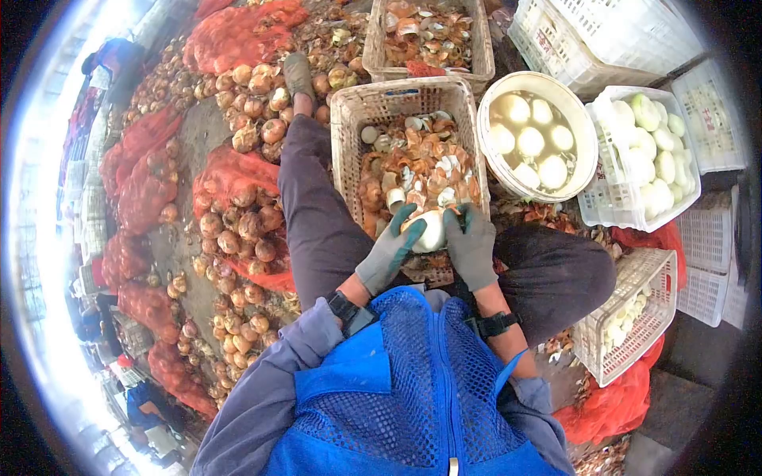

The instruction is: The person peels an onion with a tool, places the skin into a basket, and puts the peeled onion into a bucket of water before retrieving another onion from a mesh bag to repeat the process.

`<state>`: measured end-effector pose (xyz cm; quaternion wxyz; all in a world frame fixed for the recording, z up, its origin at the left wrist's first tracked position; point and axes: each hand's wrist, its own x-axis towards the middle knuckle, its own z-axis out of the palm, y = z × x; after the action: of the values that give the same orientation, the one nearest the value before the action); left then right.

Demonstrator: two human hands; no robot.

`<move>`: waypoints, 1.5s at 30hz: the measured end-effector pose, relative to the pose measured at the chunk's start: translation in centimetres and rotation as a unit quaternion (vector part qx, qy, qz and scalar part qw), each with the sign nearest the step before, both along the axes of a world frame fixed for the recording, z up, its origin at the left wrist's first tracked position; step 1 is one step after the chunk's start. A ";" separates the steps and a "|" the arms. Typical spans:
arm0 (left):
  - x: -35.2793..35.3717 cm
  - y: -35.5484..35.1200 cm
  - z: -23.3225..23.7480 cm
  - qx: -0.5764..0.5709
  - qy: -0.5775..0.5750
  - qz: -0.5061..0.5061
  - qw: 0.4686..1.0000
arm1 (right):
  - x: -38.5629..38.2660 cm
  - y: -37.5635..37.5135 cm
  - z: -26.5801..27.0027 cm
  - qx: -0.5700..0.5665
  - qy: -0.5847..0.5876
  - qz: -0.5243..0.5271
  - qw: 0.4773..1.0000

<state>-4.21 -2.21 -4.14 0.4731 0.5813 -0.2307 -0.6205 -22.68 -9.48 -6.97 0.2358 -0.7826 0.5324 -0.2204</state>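
Note:
A pale, mostly peeled onion [430,232] is held between my two gloved hands, just above the near end of a crate. My left hand [389,252], in a grey glove with teal fingertips, grips its left side. From the other side my right hand [472,247] closes on it with the thumb and fingers. Some brownish skin shows on the onion's left edge, next to my left fingers. Beneath it, the white plastic crate [346,151] between my legs holds brown onion skins [421,163] and pale scraps.
To the right, a white bucket [486,151] has peeled onions in cloudy liquid. Beyond it stands a clear crate [603,208] of peeled onions. Another crate [583,353] tilts by my right knee. Unpeeled onions [250,234] and red mesh bags [143,163] cover the floor at left.

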 end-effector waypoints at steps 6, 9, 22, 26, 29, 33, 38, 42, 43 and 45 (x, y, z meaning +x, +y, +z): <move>0.5 0.3 -2.1 0.042 0.131 0.030 0.990 | -0.1 0.6 -1.2 0.013 -0.047 0.016 0.999; 0.2 0.5 -1.7 -0.016 0.105 0.015 0.994 | 0.8 -0.4 4.4 0.246 -0.242 -0.072 0.936; 0.4 -0.1 0.8 -0.085 0.342 0.054 0.934 | 0.1 -0.9 0.2 0.413 -0.421 -0.182 0.787; 0.6 0.1 0.3 -0.083 0.276 0.043 0.957 | 0.4 -0.6 1.2 0.444 -0.521 -0.097 0.723; 0.4 0.1 0.2 -0.078 0.185 0.025 0.979 | -0.2 -0.6 -1.1 0.469 -0.525 -0.084 0.705; 0.8 -0.1 0.4 -0.086 0.008 -0.043 0.995 | 0.4 -0.5 2.4 0.443 -0.483 -0.121 0.746; 0.6 -0.8 0.4 -0.068 -0.064 -0.022 0.995 | 0.1 -1.0 2.2 0.400 -0.428 -0.150 0.797; 0.7 -0.3 -0.4 -0.041 -0.002 0.019 0.999 | 0.2 -1.3 3.5 0.367 -0.352 -0.145 0.849; 0.6 -0.1 -0.5 -0.046 0.033 0.037 0.998 | 0.2 -1.3 3.6 0.367 -0.338 -0.147 0.854; 0.6 0.1 0.2 -0.040 0.063 0.039 0.996 | 0.5 -0.9 3.9 0.374 -0.404 -0.142 0.823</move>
<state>-3.62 -2.16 -3.93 0.5332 0.5305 -0.2021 -0.6272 -22.19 -10.41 -3.06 0.6704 -0.3911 0.5363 -0.3317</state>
